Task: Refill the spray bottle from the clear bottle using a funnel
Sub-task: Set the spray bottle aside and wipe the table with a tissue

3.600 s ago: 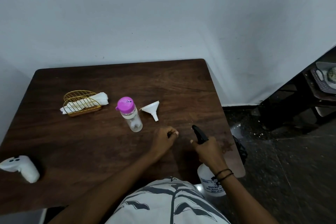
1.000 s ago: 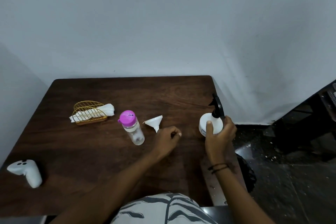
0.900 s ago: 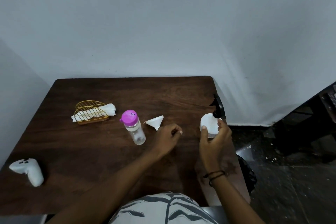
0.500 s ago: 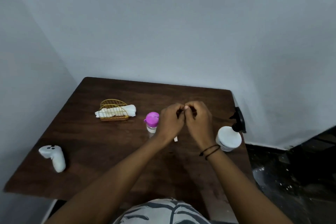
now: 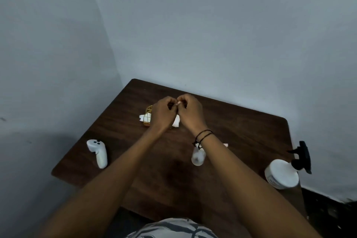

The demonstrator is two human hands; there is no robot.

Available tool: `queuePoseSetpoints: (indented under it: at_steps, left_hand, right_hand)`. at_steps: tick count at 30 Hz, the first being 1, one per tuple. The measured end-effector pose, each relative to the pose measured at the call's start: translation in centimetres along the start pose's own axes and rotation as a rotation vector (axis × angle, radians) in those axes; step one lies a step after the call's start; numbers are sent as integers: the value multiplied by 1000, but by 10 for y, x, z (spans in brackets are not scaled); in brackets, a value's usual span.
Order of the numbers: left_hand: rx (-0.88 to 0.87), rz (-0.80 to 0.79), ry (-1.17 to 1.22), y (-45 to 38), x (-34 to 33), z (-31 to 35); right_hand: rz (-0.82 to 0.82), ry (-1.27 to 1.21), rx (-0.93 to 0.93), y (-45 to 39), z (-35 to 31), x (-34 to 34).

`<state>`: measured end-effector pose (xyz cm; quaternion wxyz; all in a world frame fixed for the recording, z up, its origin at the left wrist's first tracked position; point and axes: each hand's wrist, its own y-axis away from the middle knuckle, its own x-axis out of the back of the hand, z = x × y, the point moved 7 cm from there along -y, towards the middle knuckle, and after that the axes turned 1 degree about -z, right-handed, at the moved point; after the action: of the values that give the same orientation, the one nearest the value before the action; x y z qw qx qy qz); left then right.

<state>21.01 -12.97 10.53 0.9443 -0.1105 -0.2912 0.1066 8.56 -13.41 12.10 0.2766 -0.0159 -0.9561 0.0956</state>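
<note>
**Hands together, bottles aside**

Spray bottle [image 5: 281, 174] upright at table's [image 5: 241, 121] right edge, contents unseen. Clear bottle [image 5: 197, 157] partly hidden beneath right forearm; fill unclear. Wire basket [image 5: 148, 114] holds white cloth [image 5: 176, 122]. Left hand [image 5: 163, 114] and right hand [image 5: 190, 113] curled, fingertips meeting, nothing visibly held, well apart from spray bottle.

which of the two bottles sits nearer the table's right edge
The white spray bottle with the black trigger head; it stands by the table's right edge, while the clear bottle sits mid-table under the right wrist.
</note>
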Motion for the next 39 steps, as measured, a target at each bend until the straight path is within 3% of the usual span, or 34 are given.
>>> queuePoseSetpoints:
  at_steps: [5, 15, 19, 28, 39]
  left_hand:
    - [55, -90, -94, -16, 5, -55]
    - [208, -94, -159, -46, 19, -134]
    - [226, -131, -170, -54, 17, -153]
    - [231, -363, -231, -59, -9, -180]
    - [168, -423, -308, -61, -23, -181]
  right_hand:
    - [-94, 51, -132, -17, 18, -55]
    - [-84, 199, -409, -49, 80, -102]
    - [-89, 274, -442, -56, 93, -109]
    - [-278, 368, -519, -60, 130, -132]
    - [-188, 287, -554, -52, 152, -140]
